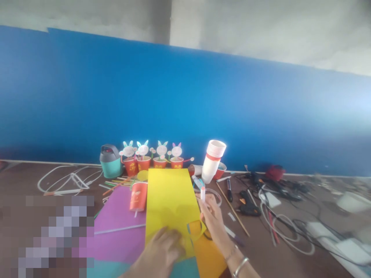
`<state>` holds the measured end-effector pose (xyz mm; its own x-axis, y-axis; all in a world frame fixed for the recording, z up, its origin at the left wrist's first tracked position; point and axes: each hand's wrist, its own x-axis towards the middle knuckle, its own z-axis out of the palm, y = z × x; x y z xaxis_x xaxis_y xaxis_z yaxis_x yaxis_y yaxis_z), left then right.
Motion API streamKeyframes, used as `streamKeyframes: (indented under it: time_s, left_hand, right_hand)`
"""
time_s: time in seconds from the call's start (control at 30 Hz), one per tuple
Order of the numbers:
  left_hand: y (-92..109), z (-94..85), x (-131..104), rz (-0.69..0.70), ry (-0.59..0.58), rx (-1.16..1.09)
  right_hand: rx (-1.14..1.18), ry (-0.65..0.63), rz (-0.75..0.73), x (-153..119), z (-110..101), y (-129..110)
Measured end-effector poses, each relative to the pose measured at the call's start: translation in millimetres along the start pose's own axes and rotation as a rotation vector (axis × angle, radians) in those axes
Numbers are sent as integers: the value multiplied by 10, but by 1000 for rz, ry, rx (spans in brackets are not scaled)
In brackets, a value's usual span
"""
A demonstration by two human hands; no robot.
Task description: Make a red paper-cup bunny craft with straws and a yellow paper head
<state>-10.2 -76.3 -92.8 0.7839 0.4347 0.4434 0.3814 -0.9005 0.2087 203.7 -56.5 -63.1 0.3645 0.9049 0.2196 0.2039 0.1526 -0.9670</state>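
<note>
My left hand (166,247) lies with its fingers spread, a little blurred, on the near part of a yellow paper sheet (171,193). In my right hand (213,218), at the sheet's right edge, is a white marker (203,194) with an orange end pointing up. Under that wrist lies an orange sheet (207,255), beside a piece of yellow paper with a cut-out (203,231). A purple sheet (116,212) and a teal sheet (184,268) show around the yellow one. An upturned red paper cup (138,197) stands left of the yellow sheet.
Red cups with paper rabbit figures (160,156) line the back. Beside them stand a teal and grey device (111,162) and a tall stack of white paper cups (212,164). Rightward lie a wooden stick (233,210), a black glue gun (249,204) and tangled cables (290,231).
</note>
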Motion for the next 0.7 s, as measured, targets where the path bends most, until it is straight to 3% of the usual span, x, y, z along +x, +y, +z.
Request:
streamKeyframes:
  time_s: [0.17, 0.23, 0.33, 0.43, 0.57, 0.7]
  left_hand:
    - [10, 6, -10, -13, 24, -7]
    - [-20, 78, -38, 22, 41, -10]
    - [-53, 155, -86, -37, -20, 8]
    - [-59, 156, -116, -21, -34, 37]
    - [-21, 45, -100, -24, -67, 50]
    - [39, -84, -48, -51, -118, 49]
  right_hand:
    - [107, 22, 90, -43, -75, -142]
    - [158, -97, 163, -97, -80, -195]
    - [100, -355, 353, -191, -70, -203]
    - [-35, -507, 348, -278, -60, -96]
    - [-208, -421, 197, -366, -52, 73]
    - [-255, -346, 144, -441, -51, 94]
